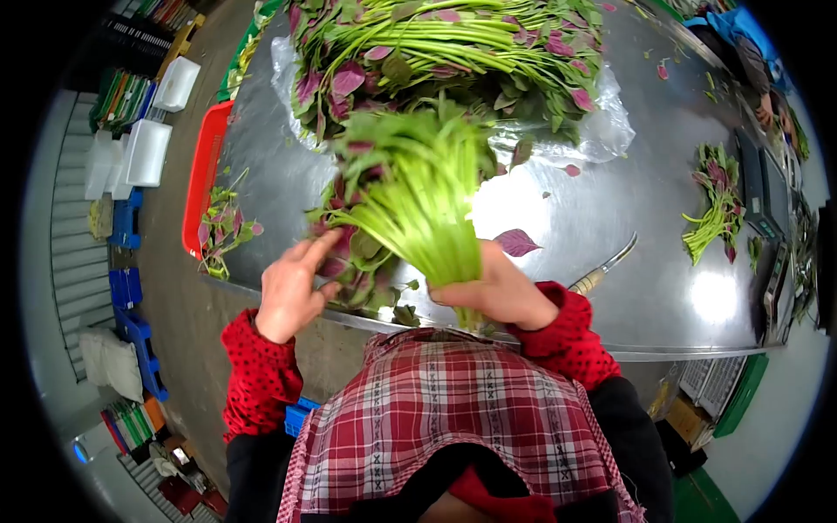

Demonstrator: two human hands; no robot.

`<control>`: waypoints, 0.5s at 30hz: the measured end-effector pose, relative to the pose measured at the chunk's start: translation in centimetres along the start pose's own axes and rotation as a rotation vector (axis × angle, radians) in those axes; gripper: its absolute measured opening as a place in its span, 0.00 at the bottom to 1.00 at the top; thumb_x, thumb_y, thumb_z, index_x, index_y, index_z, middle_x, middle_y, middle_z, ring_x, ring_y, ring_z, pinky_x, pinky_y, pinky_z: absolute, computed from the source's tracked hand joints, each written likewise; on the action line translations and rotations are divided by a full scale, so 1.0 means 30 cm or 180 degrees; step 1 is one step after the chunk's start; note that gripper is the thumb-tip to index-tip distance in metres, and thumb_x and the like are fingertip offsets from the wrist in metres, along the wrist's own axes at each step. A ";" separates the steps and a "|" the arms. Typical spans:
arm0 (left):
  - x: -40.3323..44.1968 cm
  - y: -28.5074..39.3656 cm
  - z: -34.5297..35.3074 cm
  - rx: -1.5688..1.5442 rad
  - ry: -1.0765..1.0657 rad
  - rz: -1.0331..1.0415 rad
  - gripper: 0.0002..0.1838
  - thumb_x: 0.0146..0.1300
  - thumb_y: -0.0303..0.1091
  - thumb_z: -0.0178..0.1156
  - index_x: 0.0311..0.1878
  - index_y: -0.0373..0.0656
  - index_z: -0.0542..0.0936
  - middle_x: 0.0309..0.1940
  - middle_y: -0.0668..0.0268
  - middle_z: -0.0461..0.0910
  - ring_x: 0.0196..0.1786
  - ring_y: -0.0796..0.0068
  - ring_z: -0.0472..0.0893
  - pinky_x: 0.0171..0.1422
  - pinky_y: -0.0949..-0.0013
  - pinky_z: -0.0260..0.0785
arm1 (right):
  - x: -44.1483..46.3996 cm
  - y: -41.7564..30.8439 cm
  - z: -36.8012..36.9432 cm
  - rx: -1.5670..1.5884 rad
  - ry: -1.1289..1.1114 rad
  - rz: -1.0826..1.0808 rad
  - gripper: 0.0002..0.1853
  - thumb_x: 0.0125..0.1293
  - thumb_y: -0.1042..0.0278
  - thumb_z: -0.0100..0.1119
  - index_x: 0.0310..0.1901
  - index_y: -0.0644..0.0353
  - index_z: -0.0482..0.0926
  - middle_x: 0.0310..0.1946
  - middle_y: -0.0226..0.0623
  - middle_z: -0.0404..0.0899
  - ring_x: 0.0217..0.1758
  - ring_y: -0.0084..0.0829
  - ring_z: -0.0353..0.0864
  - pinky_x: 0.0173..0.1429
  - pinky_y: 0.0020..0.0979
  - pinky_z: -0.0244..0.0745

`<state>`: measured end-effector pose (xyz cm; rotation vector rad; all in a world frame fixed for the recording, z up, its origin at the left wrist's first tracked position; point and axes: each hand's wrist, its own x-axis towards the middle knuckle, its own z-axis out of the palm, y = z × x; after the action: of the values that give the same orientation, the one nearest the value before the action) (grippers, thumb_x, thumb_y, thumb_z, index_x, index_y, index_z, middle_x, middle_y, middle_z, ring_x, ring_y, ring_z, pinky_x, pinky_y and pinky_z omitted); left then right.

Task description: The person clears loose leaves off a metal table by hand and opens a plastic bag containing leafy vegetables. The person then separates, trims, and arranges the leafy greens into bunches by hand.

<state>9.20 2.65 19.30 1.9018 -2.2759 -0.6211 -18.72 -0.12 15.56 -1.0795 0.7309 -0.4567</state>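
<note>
Bunch [418, 200] of green-stemmed leaves, 1, held up at the near edge of the steel table [628, 209], roughly mid-scene. Stem ends point near, leaf tops point far and a little left; tops blurred, single leaves hard to make out.

Step in hand, my judgement: gathering and neatening stems into a bundle. Next move, as I read it, calls for a firm hold low on the stems and a light touch on the loose purple-green leaves [362, 261] at the left, since these look easy to tear.

Pose. Right hand [497, 292]: closed round the lower stems, thumb across the near side, wrist coming in from the right. Left hand [295, 288]: palm down at the near left, thumb and fingers parted beside the loose leaves; contact likely, but I cannot tell whether anything is pinched. Forearms come in from either side, with the bunch between them.

Surroundings. Large pile [453, 44] on clear plastic [615, 122] at the far side. Knife [606, 266] with curved blade just right of the right hand, handle nearest. 1 smaller bundle [717, 200] well to the right. Red crate [206, 174] at the left edge.
</note>
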 end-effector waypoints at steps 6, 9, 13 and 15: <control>-0.016 -0.002 0.187 0.0116 -0.1550 0.0358 0.30 0.49 0.39 0.71 0.56 0.40 0.77 0.42 0.50 0.81 0.44 0.53 0.82 0.46 0.59 0.74 | -0.080 0.119 -0.055 0.0103 -0.0606 0.0564 0.13 0.47 0.79 0.61 0.38 0.71 0.79 0.28 0.34 0.80 0.28 0.26 0.76 0.32 0.28 0.71; -0.002 -0.037 0.252 -0.0743 -0.1318 0.0192 0.24 0.50 0.37 0.70 0.51 0.38 0.80 0.37 0.48 0.82 0.38 0.50 0.82 0.40 0.58 0.72 | -0.289 -0.035 -0.240 0.0562 0.0102 0.0227 0.07 0.48 0.79 0.60 0.32 0.66 0.78 0.21 0.28 0.75 0.25 0.20 0.73 0.27 0.25 0.69; 0.005 -0.055 0.296 -0.0533 -0.1328 0.0308 0.27 0.50 0.36 0.70 0.54 0.37 0.78 0.41 0.49 0.82 0.42 0.50 0.82 0.45 0.58 0.74 | -0.632 -0.275 -0.479 -0.0720 0.2310 0.0127 0.11 0.47 0.75 0.64 0.36 0.64 0.80 0.25 0.30 0.78 0.28 0.20 0.75 0.32 0.26 0.70; 0.036 -0.036 0.329 -0.0557 -0.1399 0.0357 0.27 0.50 0.37 0.70 0.54 0.38 0.78 0.41 0.50 0.82 0.42 0.51 0.82 0.45 0.57 0.75 | -0.722 -0.374 -0.590 -0.0967 0.3039 -0.0480 0.12 0.45 0.74 0.64 0.34 0.64 0.78 0.28 0.34 0.79 0.30 0.25 0.78 0.34 0.27 0.72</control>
<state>6.60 3.82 9.72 1.6715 -2.4462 -1.2826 -46.32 -1.54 27.57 -1.1852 1.5999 -1.0430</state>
